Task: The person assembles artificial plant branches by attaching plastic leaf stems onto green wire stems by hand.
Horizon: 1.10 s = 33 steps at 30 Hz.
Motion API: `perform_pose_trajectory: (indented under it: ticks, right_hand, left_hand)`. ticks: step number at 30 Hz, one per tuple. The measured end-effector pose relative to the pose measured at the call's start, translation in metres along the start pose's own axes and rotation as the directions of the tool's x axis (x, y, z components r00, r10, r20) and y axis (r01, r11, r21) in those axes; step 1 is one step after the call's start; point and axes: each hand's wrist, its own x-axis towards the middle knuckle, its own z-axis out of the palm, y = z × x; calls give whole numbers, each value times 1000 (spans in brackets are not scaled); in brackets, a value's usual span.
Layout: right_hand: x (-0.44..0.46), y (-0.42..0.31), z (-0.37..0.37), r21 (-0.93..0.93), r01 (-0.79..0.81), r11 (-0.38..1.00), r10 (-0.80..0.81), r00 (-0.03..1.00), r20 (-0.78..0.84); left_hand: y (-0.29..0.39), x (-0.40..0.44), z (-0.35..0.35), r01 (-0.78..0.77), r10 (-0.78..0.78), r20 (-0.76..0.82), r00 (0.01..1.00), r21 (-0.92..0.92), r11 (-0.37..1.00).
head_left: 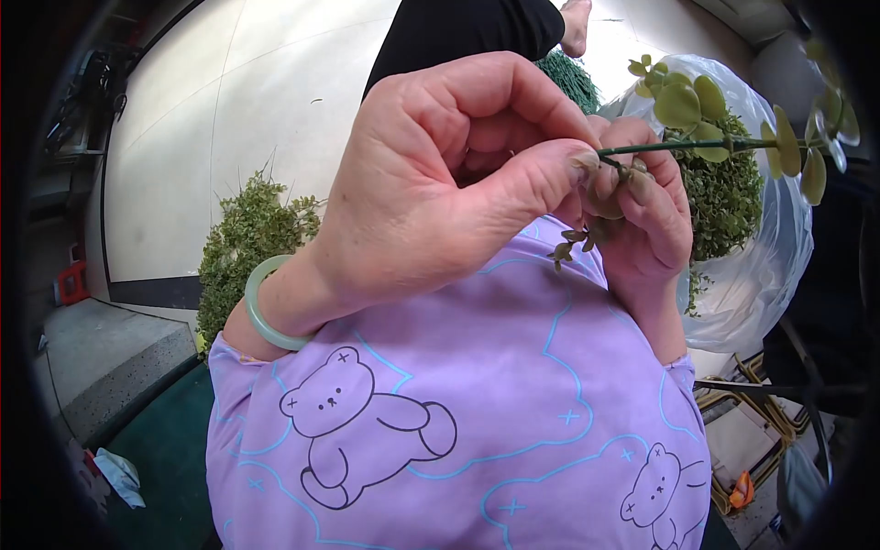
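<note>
In front of my chest, my left hand [403,183], with a pale green bangle [266,302] on its wrist, pinches the end of a dark green plant stem [678,145] between thumb and forefinger. From there the stem runs to the right, carrying round yellow-green leaves [678,105]. Just beyond and touching that area, my right hand [655,215] has its fingers closed on a small leafy sprig [570,246], partly hidden behind the fingers. The exact spot where sprig and stem meet is covered by my fingertips.
A pile of small-leaved foliage [252,243] lies to the left. On the right, a translucent plastic bag [784,252] surrounds more foliage [729,202]. A dark green bundle [568,81] and a black-trousered leg [458,37] are ahead; a grey step [119,344] stands at left.
</note>
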Motion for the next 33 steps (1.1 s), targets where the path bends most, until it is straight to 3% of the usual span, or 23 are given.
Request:
perform_pose_trajectory:
  ticks: [3, 18, 27, 29, 33]
  right_hand:
    - [1, 2, -2, 113, -31, 993, 26, 999, 38]
    - [0, 4, -2, 127, -33, 991, 28, 998, 47]
    - [-1, 5, -1, 100, -25, 995, 27, 999, -17]
    - [-1, 4, -3, 65, -32, 997, 34, 999, -25]
    - [-2, -2, -1, -93, -59, 994, 50, 994, -94]
  left_hand:
    - [0, -1, 0, 19, -19, -1, 1000, 8, 1000]
    - [-2, -5, 0, 14, -14, -19, 1000, -6, 1000]
    - [-5, -4, -2, 8, -8, -8, 1000, 28, 1000]
    - [-3, -5, -3, 28, -28, -11, 1000, 68, 997]
    - [-7, -5, -5, -85, 87, 0, 996, 188, 978]
